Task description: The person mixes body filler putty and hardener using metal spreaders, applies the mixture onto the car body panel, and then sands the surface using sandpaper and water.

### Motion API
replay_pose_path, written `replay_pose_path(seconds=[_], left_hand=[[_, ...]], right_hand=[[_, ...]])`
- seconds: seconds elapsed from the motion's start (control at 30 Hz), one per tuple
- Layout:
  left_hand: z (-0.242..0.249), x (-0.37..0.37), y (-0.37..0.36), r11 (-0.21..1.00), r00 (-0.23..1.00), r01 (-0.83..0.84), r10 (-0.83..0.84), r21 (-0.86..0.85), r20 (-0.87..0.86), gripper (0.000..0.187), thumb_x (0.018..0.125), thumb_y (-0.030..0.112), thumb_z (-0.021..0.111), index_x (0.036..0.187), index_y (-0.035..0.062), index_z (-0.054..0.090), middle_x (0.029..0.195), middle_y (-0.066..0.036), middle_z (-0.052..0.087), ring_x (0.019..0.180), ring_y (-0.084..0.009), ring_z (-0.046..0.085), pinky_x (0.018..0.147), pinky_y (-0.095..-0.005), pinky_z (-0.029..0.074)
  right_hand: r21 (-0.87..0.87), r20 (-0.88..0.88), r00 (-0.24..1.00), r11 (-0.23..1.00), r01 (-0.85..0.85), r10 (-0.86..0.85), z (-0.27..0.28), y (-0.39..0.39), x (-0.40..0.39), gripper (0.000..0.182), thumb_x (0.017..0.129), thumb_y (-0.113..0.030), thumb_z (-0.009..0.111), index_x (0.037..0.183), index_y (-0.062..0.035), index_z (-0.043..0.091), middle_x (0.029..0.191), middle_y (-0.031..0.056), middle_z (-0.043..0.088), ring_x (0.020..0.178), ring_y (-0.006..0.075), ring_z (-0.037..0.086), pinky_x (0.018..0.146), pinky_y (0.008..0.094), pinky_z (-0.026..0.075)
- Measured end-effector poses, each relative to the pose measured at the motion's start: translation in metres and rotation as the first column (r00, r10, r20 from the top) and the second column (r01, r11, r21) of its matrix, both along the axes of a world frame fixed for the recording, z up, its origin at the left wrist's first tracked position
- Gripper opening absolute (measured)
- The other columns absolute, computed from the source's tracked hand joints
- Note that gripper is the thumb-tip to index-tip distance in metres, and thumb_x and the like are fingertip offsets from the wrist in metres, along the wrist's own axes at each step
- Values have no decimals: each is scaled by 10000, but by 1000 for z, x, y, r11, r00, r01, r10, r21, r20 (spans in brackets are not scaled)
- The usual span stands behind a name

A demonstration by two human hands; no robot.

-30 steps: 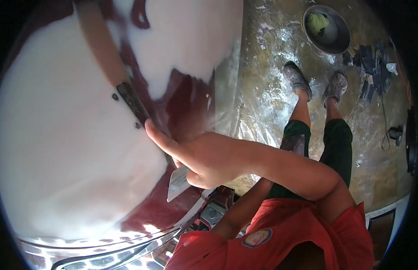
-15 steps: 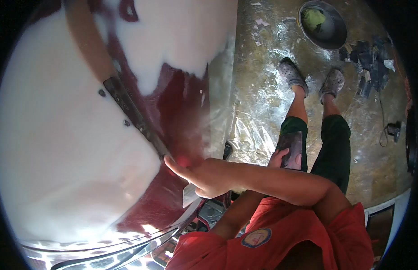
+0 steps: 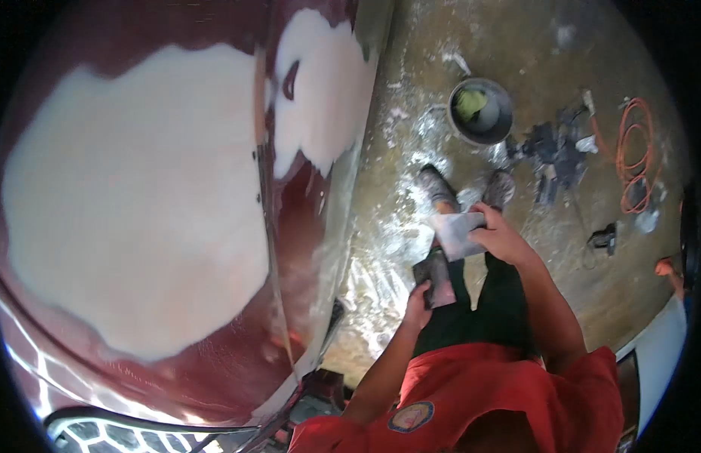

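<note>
In front of my legs, my right hand (image 3: 503, 237) grips a thin, pale grey rectangular spreader (image 3: 459, 234) by its right side. My left hand (image 3: 418, 308) holds a dark flat plate (image 3: 436, 276), with a pinkish smear at its lower end. The spreader is just above the plate in this view. To my left stands a dark red car body panel (image 3: 294, 234). A large smooth white filler patch (image 3: 139, 204) covers much of it, and a smaller white patch (image 3: 320, 90) lies beyond the panel gap (image 3: 264, 204).
On the wet, stained floor (image 3: 396, 196) stands a metal basin (image 3: 507, 98) with a green cloth (image 3: 470, 104) in it. Dark scraps (image 3: 554, 155) lie to its right, near a coiled orange hose (image 3: 624, 162) and a small black object (image 3: 604, 238). Another person's limb (image 3: 670, 273) shows at the right edge.
My right hand has left the panel gap and come back in front of my legs with the spreader. The view has shifted, showing more of the panel and floor.
</note>
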State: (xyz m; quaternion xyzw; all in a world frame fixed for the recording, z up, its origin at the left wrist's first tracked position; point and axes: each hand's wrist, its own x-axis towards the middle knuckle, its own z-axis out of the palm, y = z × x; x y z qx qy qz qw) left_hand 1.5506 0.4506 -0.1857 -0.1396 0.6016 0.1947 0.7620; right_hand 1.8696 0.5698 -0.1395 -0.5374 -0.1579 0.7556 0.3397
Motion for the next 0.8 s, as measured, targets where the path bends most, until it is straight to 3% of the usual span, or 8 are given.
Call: replay_pose_path(seconds=[0.07, 0.17, 0.23, 0.37, 0.47, 0.67, 0.7, 0.8], left_hand=[[45, 35, 26, 997, 977, -12, 28, 77, -210, 371, 954, 226, 608, 1258, 15, 583, 1160, -101, 665, 1061, -257, 639, 995, -396, 483], [90, 52, 52, 956, 980, -159, 183, 248, -77, 389, 951, 245, 622, 1265, 20, 574, 1205, -87, 648, 1097, -234, 629, 1008, -397, 477], [142, 84, 83, 893, 966, -226, 255, 390, -26, 410, 961, 287, 609, 1267, 20, 553, 1169, -107, 655, 1094, -254, 638, 976, -417, 507], [236, 118, 113, 851, 965, -240, 261, 467, 22, 386, 979, 326, 576, 1244, 46, 557, 1124, -99, 680, 945, -219, 706, 657, -341, 634], [287, 127, 106, 808, 932, -327, 363, 490, 25, 268, 990, 243, 554, 1187, 61, 570, 1036, -83, 689, 870, -216, 709, 634, -328, 634], [333, 107, 63, 811, 893, -282, 417, 512, -168, 200, 957, 152, 600, 1129, 57, 567, 1014, -97, 678, 855, -210, 708, 567, -319, 618], [324, 92, 48, 804, 890, -327, 439, 497, -125, 325, 951, 100, 601, 1258, 56, 504, 1123, -112, 635, 955, -249, 681, 739, -396, 618], [327, 66, 14, 693, 825, -429, 562, 580, -62, 346, 950, 92, 603, 1276, 51, 496, 1150, -116, 631, 1032, -268, 659, 803, -455, 601]], right_hand=[[22, 153, 985, 996, -87, 83, 1, -19, 37, 446, 831, -10, 619, 1261, -35, 503, 1086, 46, 564, 1047, 128, 530, 899, 302, 444], [117, 298, 954, 993, 4, -39, 44, -25, 44, 393, 859, 11, 592, 1240, -25, 502, 1167, 81, 569, 1076, 139, 526, 956, 320, 430], [342, 354, 929, 940, -26, -103, 98, -20, 33, 342, 866, 24, 586, 1197, -26, 517, 1220, 128, 576, 1130, 205, 554, 972, 352, 435], [624, 483, 874, 680, -385, 52, 235, 4, 13, 558, 871, 45, 610, 1398, -74, 471, 1348, 196, 522, 1274, 345, 515, 1060, 417, 409], [745, 547, 830, 391, -540, 104, 292, -5, 4, 651, 812, 48, 652, 1417, -137, 498, 1368, 157, 473, 1291, 350, 467, 1060, 438, 411], [622, 733, 665, 254, -741, 142, 280, -42, -15, 583, 841, -24, 617, 1379, -237, 544, 1321, 149, 485, 1252, 357, 475, 1057, 476, 401], [616, 743, 652, 228, -754, 151, 275, -46, -15, 576, 843, -32, 611, 1378, -236, 545, 1321, 149, 487, 1253, 359, 475, 1058, 479, 399], [532, 840, 540, 115, -839, 46, 261, -51, -13, 529, 815, -30, 587, 1312, -208, 610, 1303, 136, 519, 1258, 345, 479, 1078, 455, 386]])
